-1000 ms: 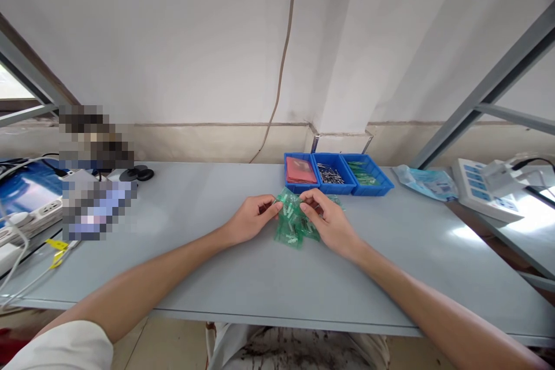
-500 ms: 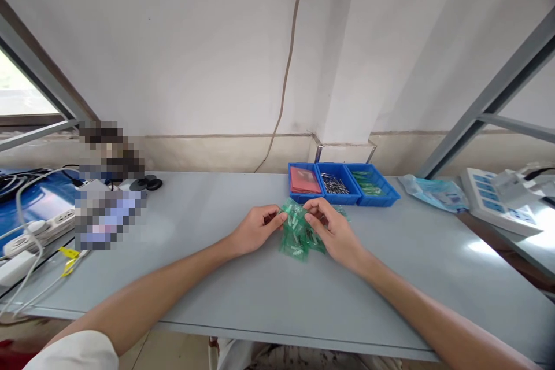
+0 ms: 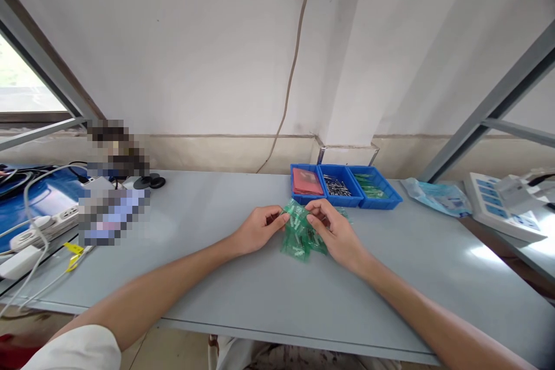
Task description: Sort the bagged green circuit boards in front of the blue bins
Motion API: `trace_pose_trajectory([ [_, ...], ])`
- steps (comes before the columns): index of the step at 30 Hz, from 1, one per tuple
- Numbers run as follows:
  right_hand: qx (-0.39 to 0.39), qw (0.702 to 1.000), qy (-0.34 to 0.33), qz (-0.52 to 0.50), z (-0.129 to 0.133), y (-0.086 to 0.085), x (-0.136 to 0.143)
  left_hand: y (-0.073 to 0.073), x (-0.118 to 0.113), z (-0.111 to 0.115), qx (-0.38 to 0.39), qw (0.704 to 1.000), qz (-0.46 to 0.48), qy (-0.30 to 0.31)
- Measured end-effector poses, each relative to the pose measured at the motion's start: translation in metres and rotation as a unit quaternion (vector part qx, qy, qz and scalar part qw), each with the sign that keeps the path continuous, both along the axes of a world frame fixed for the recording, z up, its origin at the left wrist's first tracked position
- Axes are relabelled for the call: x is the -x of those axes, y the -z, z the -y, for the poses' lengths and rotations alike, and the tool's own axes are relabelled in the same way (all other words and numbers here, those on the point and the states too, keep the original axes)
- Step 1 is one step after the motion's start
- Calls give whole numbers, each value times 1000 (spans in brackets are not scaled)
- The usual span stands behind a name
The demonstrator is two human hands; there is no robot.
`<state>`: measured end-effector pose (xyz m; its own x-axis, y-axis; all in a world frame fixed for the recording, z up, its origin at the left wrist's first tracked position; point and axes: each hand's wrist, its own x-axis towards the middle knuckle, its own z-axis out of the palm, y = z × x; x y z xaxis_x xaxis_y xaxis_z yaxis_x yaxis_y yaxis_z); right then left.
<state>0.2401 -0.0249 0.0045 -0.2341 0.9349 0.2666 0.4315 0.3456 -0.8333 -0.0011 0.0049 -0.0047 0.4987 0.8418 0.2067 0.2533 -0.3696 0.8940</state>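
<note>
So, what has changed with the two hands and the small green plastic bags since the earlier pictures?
Almost nothing. The left hand and right hand still pinch the small green plastic bags between them on the grey table; only the camera view drifted a little. The three blue plastic trays behind have not moved.
</note>
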Motion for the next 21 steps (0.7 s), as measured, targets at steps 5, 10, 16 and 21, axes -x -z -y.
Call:
trace_pose_trajectory([
  [5,-1,1000,-4,-3,-1,1,0,0,0,0,-1,1000,-2,0],
  [10,-1,1000,-3,-4,-1,2,0,1,0,-1,-2,1000,-1,3],
  [16,-3,1000,-1,-4,0,0,1,2,0,-1,5,1000,2,0],
  [21,-2,1000,-2,-14,1,0,1,3,0,-2,9,1000,8,2],
])
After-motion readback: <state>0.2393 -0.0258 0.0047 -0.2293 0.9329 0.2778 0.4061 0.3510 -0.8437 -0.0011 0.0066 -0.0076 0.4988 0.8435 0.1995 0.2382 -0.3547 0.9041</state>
